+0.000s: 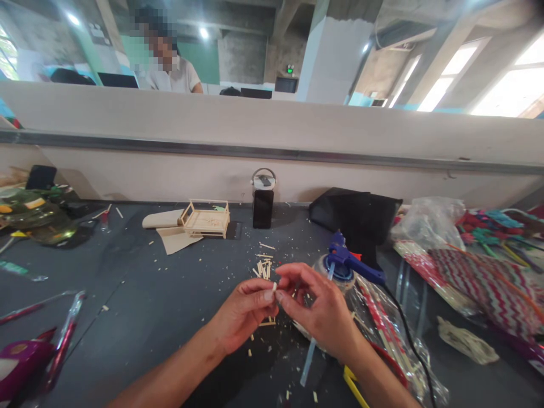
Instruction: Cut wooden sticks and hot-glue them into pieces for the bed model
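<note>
My left hand (pixel 250 306) is closed, thumb and fingers pinching a short pale wooden stick (pixel 274 287) upright at their tips. My right hand (pixel 318 300) is just to the right, its thumb tip close to the stick and its index finger raised apart from the thumb. Whether the right thumb touches the stick, I cannot tell. Behind the hands lies a loose pile of short wooden sticks (pixel 264 268). Part of a small stick piece (pixel 267 323) shows below the left fingers.
A small wooden stick frame (pixel 206 221) stands at the back left beside brown paper (pixel 176 240). A phone (pixel 263 208) leans upright at the wall. To the right are a blue glue gun (pixel 351 258), its black cord, a black bag (pixel 357 218) and plastic-wrapped sticks (pixel 382 317).
</note>
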Demonstrator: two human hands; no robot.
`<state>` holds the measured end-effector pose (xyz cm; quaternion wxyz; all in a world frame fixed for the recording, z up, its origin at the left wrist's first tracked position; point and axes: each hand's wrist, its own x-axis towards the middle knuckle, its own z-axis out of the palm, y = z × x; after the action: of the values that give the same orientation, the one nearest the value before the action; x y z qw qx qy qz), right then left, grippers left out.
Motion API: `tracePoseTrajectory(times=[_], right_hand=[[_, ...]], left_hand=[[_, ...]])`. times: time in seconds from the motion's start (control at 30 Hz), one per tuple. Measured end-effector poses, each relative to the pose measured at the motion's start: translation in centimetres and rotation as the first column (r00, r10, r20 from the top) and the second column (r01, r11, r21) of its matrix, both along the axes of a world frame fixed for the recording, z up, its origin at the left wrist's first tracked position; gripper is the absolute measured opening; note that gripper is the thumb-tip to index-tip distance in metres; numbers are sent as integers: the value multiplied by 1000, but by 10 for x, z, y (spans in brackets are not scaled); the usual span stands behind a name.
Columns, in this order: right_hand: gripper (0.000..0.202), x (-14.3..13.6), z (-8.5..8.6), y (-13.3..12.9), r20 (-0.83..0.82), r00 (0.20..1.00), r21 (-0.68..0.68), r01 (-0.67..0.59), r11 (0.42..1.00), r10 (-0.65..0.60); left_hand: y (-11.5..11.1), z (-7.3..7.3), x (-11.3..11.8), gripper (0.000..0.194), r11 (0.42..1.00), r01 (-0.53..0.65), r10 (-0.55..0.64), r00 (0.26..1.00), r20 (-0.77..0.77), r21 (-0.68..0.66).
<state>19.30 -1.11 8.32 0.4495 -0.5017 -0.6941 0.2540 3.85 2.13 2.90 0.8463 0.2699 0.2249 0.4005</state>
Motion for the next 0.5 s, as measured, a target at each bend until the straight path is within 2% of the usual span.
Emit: tracePoseTrajectory(times=[0.17, 0.3, 0.5], right_hand=[[24, 0, 0, -2, -43, 999, 3, 4, 1000, -4], [24, 1, 4, -8, -41, 999, 77, -5, 997, 9], [18, 2, 12, -14, 11, 1000, 181, -31, 983, 29]], left_hand=[[0, 0, 0, 22, 998, -61, 60, 998, 22, 19], [0, 0, 0, 23, 995, -88, 88, 996, -7, 50], [1, 5, -1, 16, 957, -124, 162, 979, -126, 263]])
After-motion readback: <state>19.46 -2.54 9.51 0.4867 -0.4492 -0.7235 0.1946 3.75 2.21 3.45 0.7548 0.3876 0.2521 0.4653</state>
